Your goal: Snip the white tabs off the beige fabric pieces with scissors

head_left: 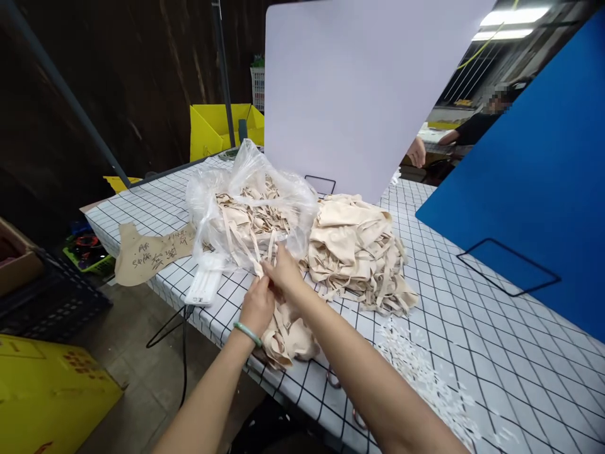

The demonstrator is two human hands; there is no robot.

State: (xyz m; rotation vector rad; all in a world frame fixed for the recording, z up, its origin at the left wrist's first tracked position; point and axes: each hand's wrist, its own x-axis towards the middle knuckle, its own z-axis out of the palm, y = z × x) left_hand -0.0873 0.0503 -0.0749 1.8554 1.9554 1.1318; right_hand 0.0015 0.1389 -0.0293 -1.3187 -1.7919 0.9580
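My left hand [258, 307], with a pale green bangle at the wrist, is closed on a narrow beige fabric strap [256, 246]. Beside it, my right hand [285, 275] is also closed, its fingertips pinching at the straps. Both hands nearly touch, in front of an open clear plastic bag [302, 211] full of beige fabric pieces [265, 217] with straps. Below my hands, a beige fabric piece [295, 337] lies bunched at the table's near edge. To the right rises a pile of similar beige fabric pieces [354, 246]. My fingers partly hide what they grip.
A checked cloth covers the table [472, 340]. On it lie a white power strip [205, 284], a brown paper pattern [151, 252] with handwriting, and scattered white bits [420, 372]. A white panel [359, 94] and a blue panel [543, 183] stand upright. A person [482, 120] sits beyond.
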